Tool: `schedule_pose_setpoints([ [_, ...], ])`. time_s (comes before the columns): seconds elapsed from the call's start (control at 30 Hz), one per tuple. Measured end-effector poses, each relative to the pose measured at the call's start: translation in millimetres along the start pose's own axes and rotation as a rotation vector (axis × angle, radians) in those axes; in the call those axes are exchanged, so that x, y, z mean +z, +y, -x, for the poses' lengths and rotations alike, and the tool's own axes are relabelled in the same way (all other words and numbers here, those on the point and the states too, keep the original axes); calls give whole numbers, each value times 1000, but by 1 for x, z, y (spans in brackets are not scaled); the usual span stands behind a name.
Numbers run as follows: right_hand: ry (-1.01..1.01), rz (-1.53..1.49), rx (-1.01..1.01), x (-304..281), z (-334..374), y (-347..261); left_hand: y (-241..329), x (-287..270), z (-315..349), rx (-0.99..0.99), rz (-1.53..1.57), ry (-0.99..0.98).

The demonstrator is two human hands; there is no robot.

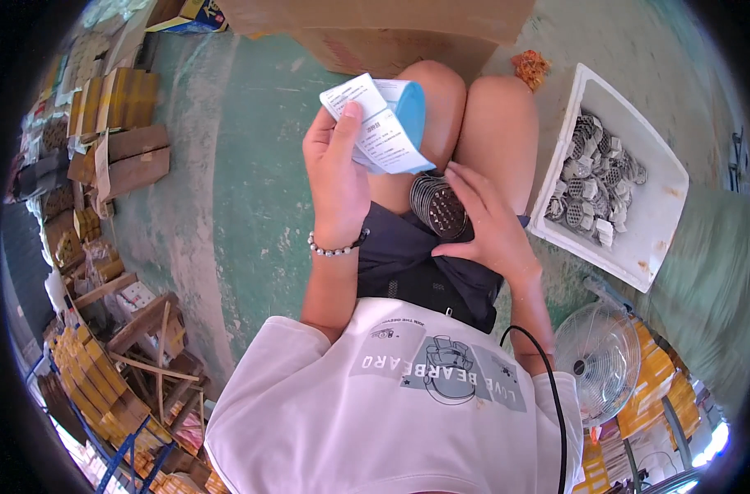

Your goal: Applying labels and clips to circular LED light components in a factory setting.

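Observation:
My left hand (339, 165) pinches a sheaf of printed paper labels (380, 132), white with a light blue side, under its thumb above my left knee. One sheet is bent along a crease, and the lower edges fan out. Over my lap, my right hand (492, 221) curls around a short stack of round, dark metal discs (441, 206). Holes or studs dot the stack's end face, and ridges run along its side. Its lower part is against my dark shorts (391, 247). The labels' lower corner hangs just above the stack.
To the right stands a white plastic tub (667, 193) with many dark perforated pieces wrapped in white paper. A floor fan (597, 362) is behind it. Cardboard boxes (366, 49) stand ahead of my knees. Cartons and wooden pieces (148, 337) line the left side.

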State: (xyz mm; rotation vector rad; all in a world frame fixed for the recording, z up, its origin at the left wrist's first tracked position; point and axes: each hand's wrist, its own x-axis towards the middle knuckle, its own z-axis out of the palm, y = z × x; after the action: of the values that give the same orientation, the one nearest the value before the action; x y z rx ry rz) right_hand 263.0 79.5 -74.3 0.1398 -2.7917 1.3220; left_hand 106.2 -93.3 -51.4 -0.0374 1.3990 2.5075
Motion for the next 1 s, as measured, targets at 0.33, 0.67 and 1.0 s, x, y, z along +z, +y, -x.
schedule_pose_setpoints([
  [0.33,271,-165,339,19,-9,10,-5,3,8,13,-63,-34],
  [0.67,469,-336,513,25,-4,-2,-2,-5,11,31,-52,-50],
  [1.0,508,-202,367,20,-2,-3,-7,-4,12,47,-96,-70],
])
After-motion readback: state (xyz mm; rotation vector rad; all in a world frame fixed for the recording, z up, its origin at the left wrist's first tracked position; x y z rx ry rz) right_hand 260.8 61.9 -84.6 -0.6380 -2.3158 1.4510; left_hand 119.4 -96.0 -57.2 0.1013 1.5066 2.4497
